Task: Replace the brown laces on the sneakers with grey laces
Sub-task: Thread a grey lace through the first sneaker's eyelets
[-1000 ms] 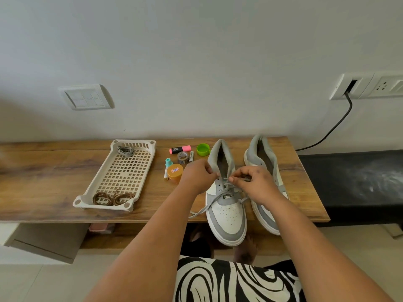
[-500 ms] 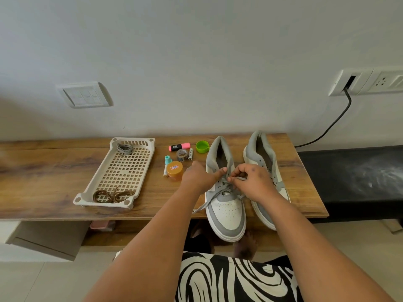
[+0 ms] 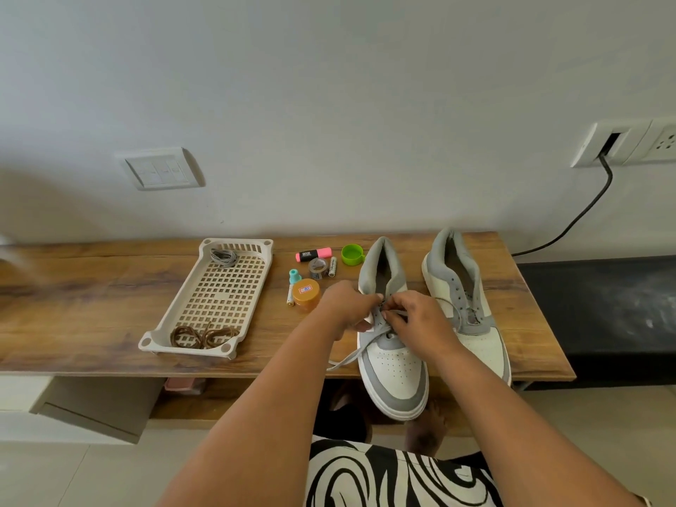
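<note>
Two white and grey sneakers stand on the wooden shelf [image 3: 91,309]. The left sneaker [image 3: 395,371] has a grey lace [image 3: 347,358] partly threaded, one end trailing off to the left over the shelf edge. My left hand [image 3: 347,309] and my right hand [image 3: 417,318] meet over its eyelets, both pinching the grey lace near the tongue. The right sneaker [image 3: 464,305] has no lace. A beige perforated tray [image 3: 219,298] holds the brown laces [image 3: 203,336] at its near end and a coiled grey lace [image 3: 224,257] at its far end.
Between tray and sneakers lie a pink highlighter [image 3: 313,254], a green cap [image 3: 352,254], a tape roll [image 3: 317,268], a battery [image 3: 332,266], a teal-capped tube [image 3: 293,283] and an orange-lidded jar [image 3: 306,293]. A black cable [image 3: 585,210] hangs from the wall socket. A dark bench [image 3: 600,309] stands to the right.
Both hands have shifted slightly up the left sneaker toward the tongue, staying on the grey lace. The camera view has dipped a little.
</note>
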{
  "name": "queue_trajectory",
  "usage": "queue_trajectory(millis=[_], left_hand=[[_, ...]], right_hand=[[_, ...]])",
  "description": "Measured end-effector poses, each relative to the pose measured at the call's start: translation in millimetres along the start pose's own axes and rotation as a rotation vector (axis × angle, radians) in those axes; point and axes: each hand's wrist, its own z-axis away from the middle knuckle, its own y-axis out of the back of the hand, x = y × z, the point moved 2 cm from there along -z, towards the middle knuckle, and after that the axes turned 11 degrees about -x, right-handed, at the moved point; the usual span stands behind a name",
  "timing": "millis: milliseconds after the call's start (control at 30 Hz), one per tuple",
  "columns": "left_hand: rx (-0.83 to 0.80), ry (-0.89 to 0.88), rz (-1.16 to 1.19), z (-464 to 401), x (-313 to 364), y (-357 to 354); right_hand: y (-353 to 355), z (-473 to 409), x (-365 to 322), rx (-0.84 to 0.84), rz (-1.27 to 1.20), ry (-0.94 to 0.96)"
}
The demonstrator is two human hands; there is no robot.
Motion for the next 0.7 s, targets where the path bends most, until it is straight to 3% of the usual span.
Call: queue_trajectory(millis=[167,367,567,700], left_hand=[[-0.097,0.029,0.03,2.2,2.0,3.6],[-0.083,0.038,-0.106,-2.4,-3.4,8.2],[-0.083,0.013,-0.055,-3.6,-10.6,10.0],[-0.035,-0.022,-0.09,-4.0,-12.5,9.2]], right_hand=[[-3.1,-9.0,13.1,-0.163,-0.345,-0.273],[-2.6,-9.2,17.7,-0.22,-0.51,-0.282],[-1.2,-9.2,20.5,-0.265,-0.512,-0.243],[0.8,-9.3,19.5,-0.233,-0.322,-0.231]])
